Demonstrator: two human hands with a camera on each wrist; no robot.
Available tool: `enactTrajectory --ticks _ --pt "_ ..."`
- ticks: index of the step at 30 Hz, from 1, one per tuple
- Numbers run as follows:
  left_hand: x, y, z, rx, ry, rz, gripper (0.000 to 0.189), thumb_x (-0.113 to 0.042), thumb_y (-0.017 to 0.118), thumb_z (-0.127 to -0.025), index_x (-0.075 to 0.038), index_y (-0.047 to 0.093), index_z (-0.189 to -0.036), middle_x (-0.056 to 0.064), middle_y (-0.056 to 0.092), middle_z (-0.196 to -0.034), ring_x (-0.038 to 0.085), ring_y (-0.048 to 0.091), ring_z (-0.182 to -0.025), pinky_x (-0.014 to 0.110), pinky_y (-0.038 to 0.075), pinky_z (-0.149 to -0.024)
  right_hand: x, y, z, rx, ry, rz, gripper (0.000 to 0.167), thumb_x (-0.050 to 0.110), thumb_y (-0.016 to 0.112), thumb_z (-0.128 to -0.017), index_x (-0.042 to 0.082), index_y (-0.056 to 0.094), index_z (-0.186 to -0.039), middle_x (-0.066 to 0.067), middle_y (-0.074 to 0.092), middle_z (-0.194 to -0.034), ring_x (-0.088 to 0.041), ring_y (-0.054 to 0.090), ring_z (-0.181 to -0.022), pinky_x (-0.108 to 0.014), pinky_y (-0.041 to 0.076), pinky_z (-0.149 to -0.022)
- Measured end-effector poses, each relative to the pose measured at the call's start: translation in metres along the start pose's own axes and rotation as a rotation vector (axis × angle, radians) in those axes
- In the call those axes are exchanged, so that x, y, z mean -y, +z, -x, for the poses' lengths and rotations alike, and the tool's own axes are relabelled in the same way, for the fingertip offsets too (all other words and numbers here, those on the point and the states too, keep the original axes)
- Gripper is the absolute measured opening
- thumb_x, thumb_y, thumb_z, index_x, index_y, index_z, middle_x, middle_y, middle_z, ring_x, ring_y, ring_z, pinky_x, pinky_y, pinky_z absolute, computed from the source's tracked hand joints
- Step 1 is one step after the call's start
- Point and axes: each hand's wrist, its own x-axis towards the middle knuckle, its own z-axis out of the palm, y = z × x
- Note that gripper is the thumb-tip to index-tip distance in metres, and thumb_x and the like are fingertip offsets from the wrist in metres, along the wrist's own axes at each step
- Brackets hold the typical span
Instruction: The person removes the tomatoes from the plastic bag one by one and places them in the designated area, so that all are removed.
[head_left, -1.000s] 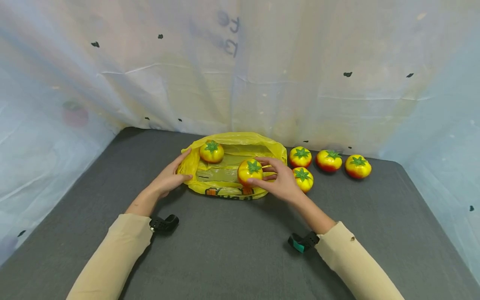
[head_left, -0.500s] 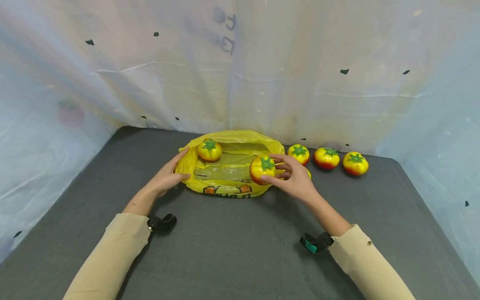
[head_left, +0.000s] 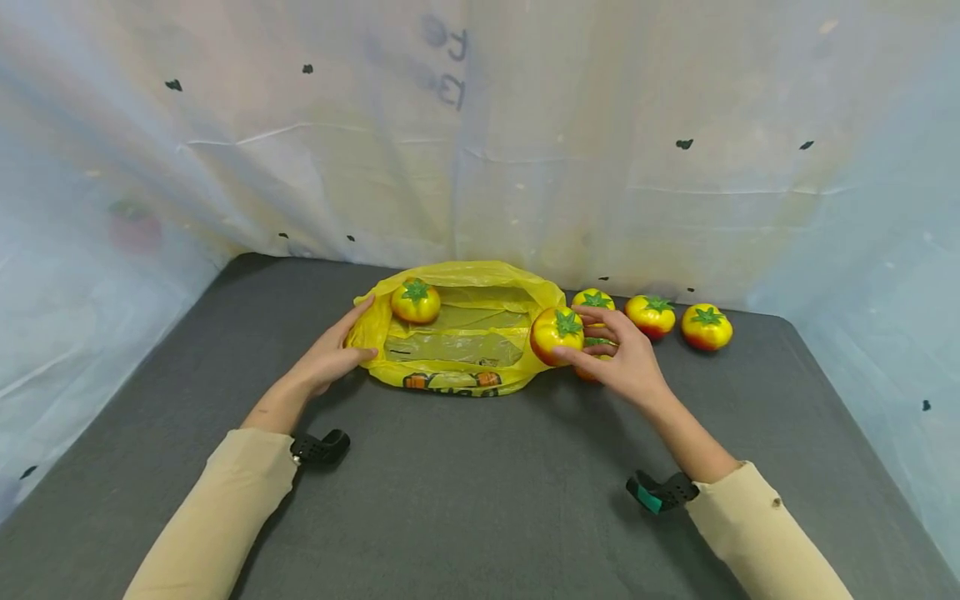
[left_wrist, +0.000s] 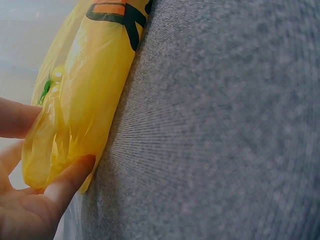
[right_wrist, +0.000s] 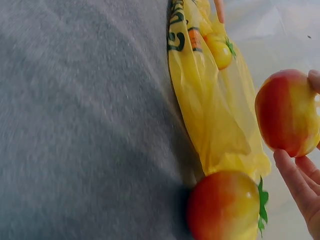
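1. Shiny round red-and-yellow tomato with a green leaf top (head_left: 557, 336) was held up off the table, by the right end of the bag. It could not be told whether the bag was touched by it.
2. That tomato was pinched between the thumb and fingertips of the bare right hand (head_left: 628, 360), with its leaf top facing up.
3. The wide yellow thin plastic bag (head_left: 480, 273) was laid with its mouth open. Orange shapes and black letters were printed on its front.
4. The bag's left end was gripped by the bare left hand (head_left: 327, 360), with the thumb pressed on the front and the fingers set apart from it, on the other side.
5. Inside the bag, at its left end, one yellow tomato with green leaves (head_left: 416, 302) was seen.
6. Another red-and-yellow tomato (right_wrist: 225, 205) was set down by the bag's right end, and it was partly hidden by the right hand in the head view.
7. Behind that hand, a back tomato (head_left: 592, 297) was partly covered too.
8. Farther right, a middle tomato (head_left: 650, 317) and an end tomato (head_left: 707, 327) were placed near each other.
9. All this was seen on a dark grey table (head_left: 450, 508), before a pale see-through plastic sheet (head_left: 540, 183).
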Motion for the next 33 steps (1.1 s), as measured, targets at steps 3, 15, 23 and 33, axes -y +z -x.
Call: enactTrajectory --ticks 3,15,23,33 --pt "0.0 -0.001 0.001 0.001 -0.001 0.004 0.083 -0.004 0.052 -0.092 -0.028 0.003 -0.156 0.012 -0.005 -0.162 0.036 -0.004 -0.147 0.059 0.009 -0.115 -0.003 -0.006 0.002 -0.021 0.008 0.007 0.061 0.033 0.077 -0.08 0.018 0.054 -0.134 -0.009 0.055 -0.125 -0.025 0.062 -0.107 -0.044 0.053 -0.087" --pt "0.0 -0.001 0.002 0.002 -0.004 0.007 0.083 -0.004 0.052 -0.092 -0.027 0.003 -0.156 0.013 -0.006 -0.161 0.037 -0.004 -0.147 0.059 0.01 -0.115 -0.009 -0.021 0.005 -0.023 0.036 0.071 0.062 0.035 0.075 -0.082 0.016 0.052 -0.136 -0.011 0.054 -0.128 -0.027 0.06 -0.11 -0.04 0.053 -0.086" --pt "0.0 -0.001 0.002 0.012 -0.005 0.008 0.083 -0.005 0.052 -0.093 -0.027 0.003 -0.156 0.013 -0.006 -0.161 0.037 -0.004 -0.147 0.06 0.01 -0.115 -0.014 -0.034 0.009 -0.042 0.078 0.097 0.064 0.038 0.074 -0.083 0.016 0.051 -0.138 -0.013 0.052 -0.129 -0.029 0.061 -0.108 -0.008 0.046 -0.077" --pt "0.0 -0.001 0.002 0.011 0.006 0.002 0.083 -0.006 0.053 -0.093 -0.027 0.004 -0.156 0.013 -0.004 -0.162 0.037 -0.003 -0.147 0.06 0.009 -0.114 -0.023 -0.05 0.013 -0.082 0.117 0.102 0.067 0.037 0.073 -0.084 0.014 0.048 -0.141 -0.016 0.051 -0.131 -0.033 0.059 -0.111 -0.004 0.044 -0.074"
